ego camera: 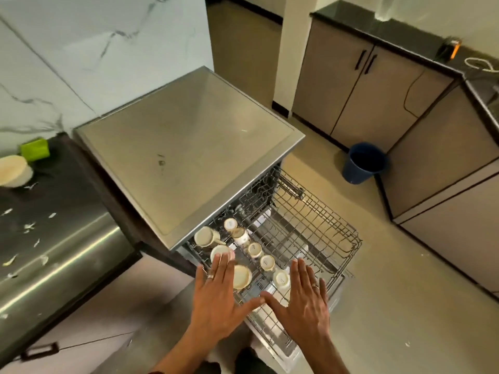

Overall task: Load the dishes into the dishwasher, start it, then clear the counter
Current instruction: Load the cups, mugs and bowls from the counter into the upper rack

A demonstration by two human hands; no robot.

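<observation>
Left hand (216, 295): flat, fingers straight and together, thumb out to the side; held over the near-left part of the rack, fingertips over a cream cup; a ring on one finger
Right hand (302, 298): flat too, fingers straight, thumb angled toward the left thumb, the two thumb tips almost meeting; holds nothing; a ring on one finger
Rack (310, 233): wire dishwasher rack pulled out of the dishwasher (189, 147) over the open door
Cups (253, 249): cream cups and mugs, mostly upside down, in rows along the left side of the rack; the right side of the rack holds no dishes that can be made out
Counter (54, 211): dark top left of the dishwasher, scattered with pale scraps
Plates (13, 170): pale stack at the counter's far left edge, a green container (35, 149) just behind it
Bucket (364, 163): dark blue, on the floor near the cabinets to the right
</observation>
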